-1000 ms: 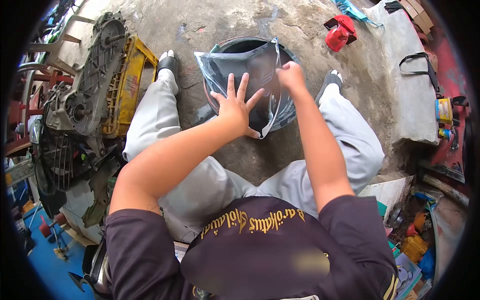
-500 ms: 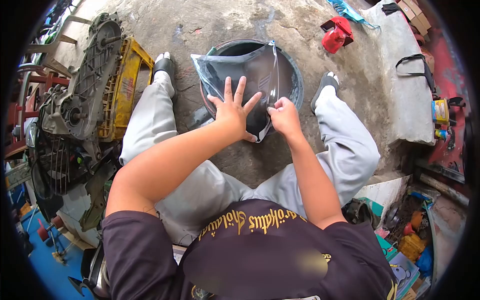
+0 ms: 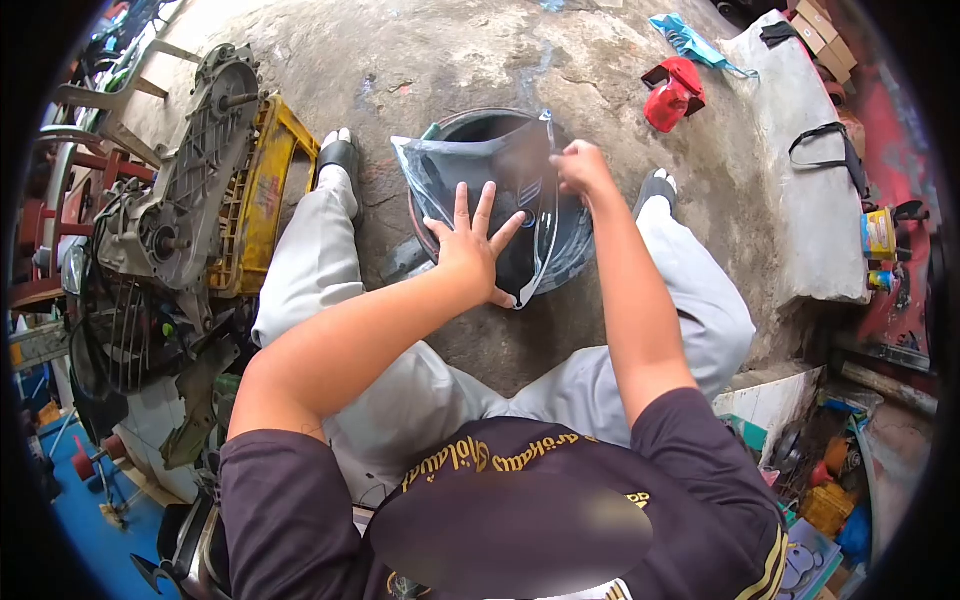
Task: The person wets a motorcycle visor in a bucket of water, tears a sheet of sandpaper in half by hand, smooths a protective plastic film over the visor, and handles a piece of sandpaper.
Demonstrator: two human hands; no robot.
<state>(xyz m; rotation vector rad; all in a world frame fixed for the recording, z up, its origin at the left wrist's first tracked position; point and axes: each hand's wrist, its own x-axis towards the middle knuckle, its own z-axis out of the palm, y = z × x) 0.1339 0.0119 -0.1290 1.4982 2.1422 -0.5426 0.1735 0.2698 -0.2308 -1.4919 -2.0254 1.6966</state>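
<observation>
A dark, glossy curved panel (image 3: 440,172) with pale edges lies across a round black tub (image 3: 578,235) on the floor between the legs. My left hand (image 3: 468,248) rests on the panel's lower part, its fingers spread. Beside the panel's upper right edge is my right hand (image 3: 583,172), with its fingers drawn together. Whether a small thing is between those fingertips cannot be made out.
To the left stand a metal engine casing (image 3: 185,185) and a yellow crate (image 3: 262,200). A red part (image 3: 672,98) lies at the upper right, near a blue bag (image 3: 695,42) and a concrete ledge (image 3: 800,200). My feet flank the tub.
My right hand went down along the panel's right edge and is now back up near its upper part. My left hand keeps its place on the panel. The whole view has shifted slightly.
</observation>
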